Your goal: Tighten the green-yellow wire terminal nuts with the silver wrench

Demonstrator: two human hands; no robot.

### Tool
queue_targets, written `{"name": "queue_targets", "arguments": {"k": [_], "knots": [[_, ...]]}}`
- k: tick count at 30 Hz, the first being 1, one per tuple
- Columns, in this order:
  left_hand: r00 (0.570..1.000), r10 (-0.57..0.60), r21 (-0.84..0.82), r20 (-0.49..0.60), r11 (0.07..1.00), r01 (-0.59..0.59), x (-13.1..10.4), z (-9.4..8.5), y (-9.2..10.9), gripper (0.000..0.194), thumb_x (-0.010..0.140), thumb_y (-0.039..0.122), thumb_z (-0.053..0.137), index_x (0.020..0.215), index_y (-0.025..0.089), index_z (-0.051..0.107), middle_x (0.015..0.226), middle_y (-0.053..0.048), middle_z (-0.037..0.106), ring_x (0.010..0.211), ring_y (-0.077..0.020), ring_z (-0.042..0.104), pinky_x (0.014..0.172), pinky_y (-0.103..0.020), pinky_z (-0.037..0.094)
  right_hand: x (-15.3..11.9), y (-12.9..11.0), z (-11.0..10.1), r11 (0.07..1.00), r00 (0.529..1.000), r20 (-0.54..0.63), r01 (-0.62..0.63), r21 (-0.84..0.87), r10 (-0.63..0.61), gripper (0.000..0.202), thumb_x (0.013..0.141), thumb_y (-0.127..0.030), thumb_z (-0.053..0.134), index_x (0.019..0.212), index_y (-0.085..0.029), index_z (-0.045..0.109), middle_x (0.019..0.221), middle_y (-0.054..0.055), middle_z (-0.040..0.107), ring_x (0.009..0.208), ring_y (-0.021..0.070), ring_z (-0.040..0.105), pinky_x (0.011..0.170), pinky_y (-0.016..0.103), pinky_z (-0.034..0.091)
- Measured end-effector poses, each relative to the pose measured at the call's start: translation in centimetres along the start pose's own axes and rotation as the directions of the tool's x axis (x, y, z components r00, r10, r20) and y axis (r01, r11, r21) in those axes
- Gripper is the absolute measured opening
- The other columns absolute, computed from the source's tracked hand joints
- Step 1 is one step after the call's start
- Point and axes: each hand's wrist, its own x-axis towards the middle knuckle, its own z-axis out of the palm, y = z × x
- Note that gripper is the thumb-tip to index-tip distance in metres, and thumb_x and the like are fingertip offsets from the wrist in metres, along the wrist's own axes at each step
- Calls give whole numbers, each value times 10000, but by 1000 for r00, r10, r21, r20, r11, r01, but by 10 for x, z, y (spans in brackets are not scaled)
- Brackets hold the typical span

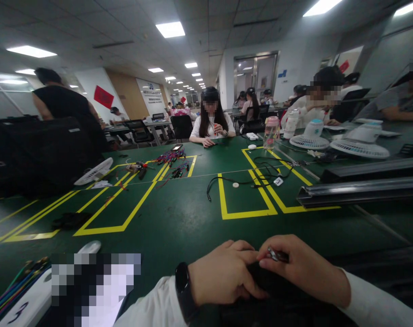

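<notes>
My left hand (225,274), with a black band on its wrist, presses and grips the left side of a dark black item (269,279) at the table's near edge. The item looks soft, but its kind is not clear. Just to the right, my right hand (306,268) pinches a small shiny metal piece (273,254) between thumb and fingers, directly above the black item. The fingertips of both hands nearly meet there. Much of the black item is hidden by my hands and merges with the dark area below.
Yellow tape (250,215) marks areas on the green table (179,213). A black cable (223,178), dark metal rails (359,193) and white fans (359,141) lie right. Bundled wires (172,156) lie farther left; a blurred screen (107,290) is near left. A person (211,120) sits opposite.
</notes>
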Motion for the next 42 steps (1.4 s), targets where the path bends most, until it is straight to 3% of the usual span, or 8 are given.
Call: {"name": "queue_targets", "arguments": {"k": [7,14,22,26,30,35,38,42], "knots": [[999,33,34,-11,999,-32,-4,-7,1,181,861,163,767,895,330,827,1289,8,678,1240,-271,550,979,-388,463,-1,-3,-2,1000,1000,15,-4,10,4,121,847,-244,690,825,-190,795,698,5,725,637,180,621,580,257,439],[998,58,166,7,984,-58,-17,-13,6,227,941,241,696,1113,375,756,1440,1,582,1295,-269,517,999,-398,425,-1,-5,-2,1000,1000,25,-9,15,9,116,853,-229,694,850,-173,795,709,9,730,641,176,630,582,247,443],[992,126,224,14,967,-126,-7,-10,2,204,1008,341,608,1175,325,724,1347,-23,641,1228,-247,557,922,-371,428,1,-6,-4,999,999,36,0,-53,2,146,907,-235,650,858,-161,766,714,8,722,645,165,639,577,228,453],[997,20,116,-73,993,-11,-10,-9,-1,169,980,290,652,1128,300,732,1290,-11,674,1156,-225,604,981,-356,421,-4,-5,-5,987,993,110,62,-150,-45,45,795,-181,744,832,-192,769,707,-12,710,637,160,633,573,231,426],[997,8,68,-78,998,-3,-16,-13,-4,155,951,222,673,1028,322,764,1295,19,645,1188,-214,583,991,-360,433,-8,-1,-1,951,963,242,182,-249,-121,188,706,-137,786,822,-285,778,753,-51,738,683,170,676,614,248,412],[989,145,299,28,943,-147,-20,-16,-2,282,1023,278,537,1219,386,708,1546,18,446,1367,-296,436,1076,-491,412,-5,0,7,876,932,344,262,-406,-119,214,700,-49,707,799,-229,770,867,20,788,765,272,743,653,320,460],[982,180,396,54,899,-186,-20,-15,-2,301,1055,312,472,1236,396,697,1533,4,469,1383,-273,434,1105,-496,403,-3,-5,10,832,926,367,270,-485,-87,226,698,-12,686,811,-184,780,891,80,798,758,327,755,632,357,480],[975,210,464,66,859,-217,-27,-14,-4,324,1081,329,423,1188,395,722,1551,-1,472,1388,-232,446,1123,-451,396,-2,-15,8,820,934,355,239,-521,-47,293,748,10,623,919,-172,776,919,89,794,733,321,752,620,376,494]]}}
